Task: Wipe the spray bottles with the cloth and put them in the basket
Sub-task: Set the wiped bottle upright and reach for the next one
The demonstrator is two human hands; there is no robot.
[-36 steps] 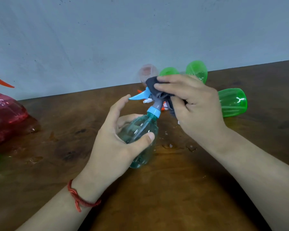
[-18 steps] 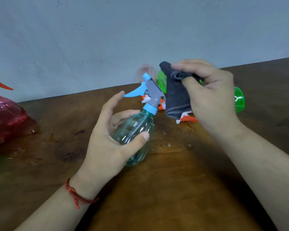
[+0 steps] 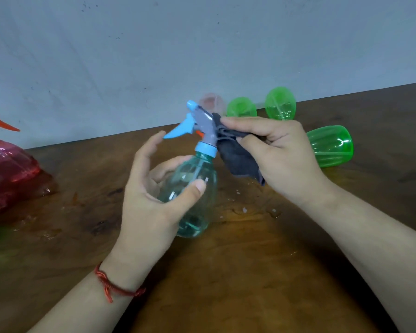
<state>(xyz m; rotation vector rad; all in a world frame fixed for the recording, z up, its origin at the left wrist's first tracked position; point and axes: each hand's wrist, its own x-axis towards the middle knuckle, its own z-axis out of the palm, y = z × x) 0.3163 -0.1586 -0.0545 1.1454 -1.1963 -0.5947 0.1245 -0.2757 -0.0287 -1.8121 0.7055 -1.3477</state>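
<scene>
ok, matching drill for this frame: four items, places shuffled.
1. clear teal plastic spray bottle with blue trigger
2. dark grey cloth
3. red translucent spray bottle
4. rightmost green translucent bottle

A. pinched in the right hand
B. on its side, behind the right hand
C. far left of the wooden table
D. held by the left hand

Pairs: 1-D, 2-A, 3-C, 4-B
</scene>
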